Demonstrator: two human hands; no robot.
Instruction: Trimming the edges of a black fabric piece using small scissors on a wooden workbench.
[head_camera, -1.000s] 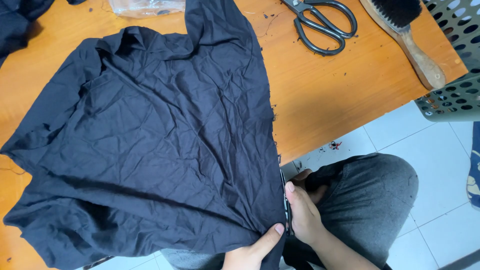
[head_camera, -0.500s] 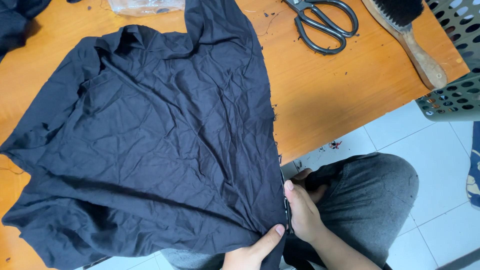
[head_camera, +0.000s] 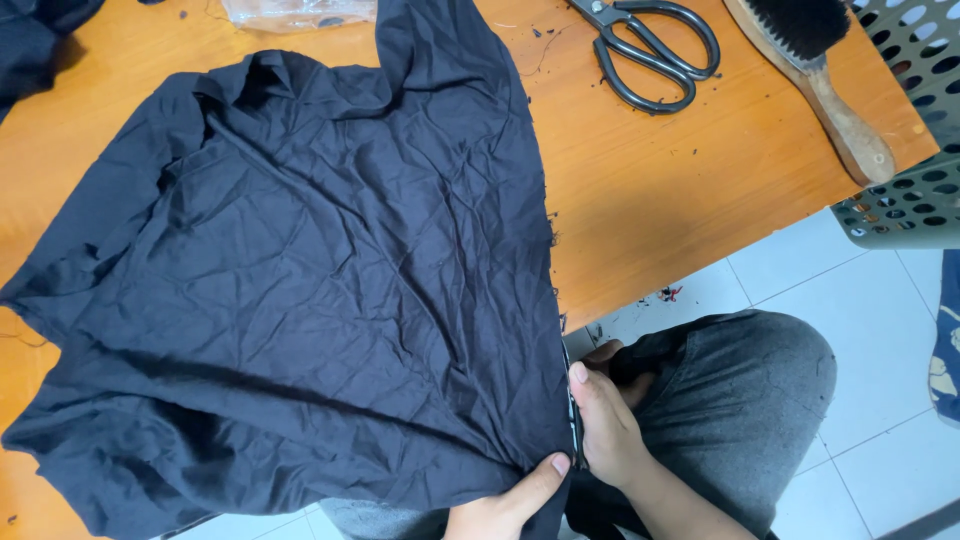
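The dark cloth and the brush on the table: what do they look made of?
The dark cloth looks like thin, soft knit or woven fabric, matte navy-black: it creases finely and drapes limp over the table edge. The brush appears to have a bare, pale wooden handle, showing worn grain, and black bristles, whether hair or synthetic I cannot tell.

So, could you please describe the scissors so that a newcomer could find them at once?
Start at the orange wooden table and follow its far edge to the right of the crumpled dark navy garment. The black-handled metal scissors lie flat there, left of the wooden-handled black-bristle brush; only they have two looped handles.
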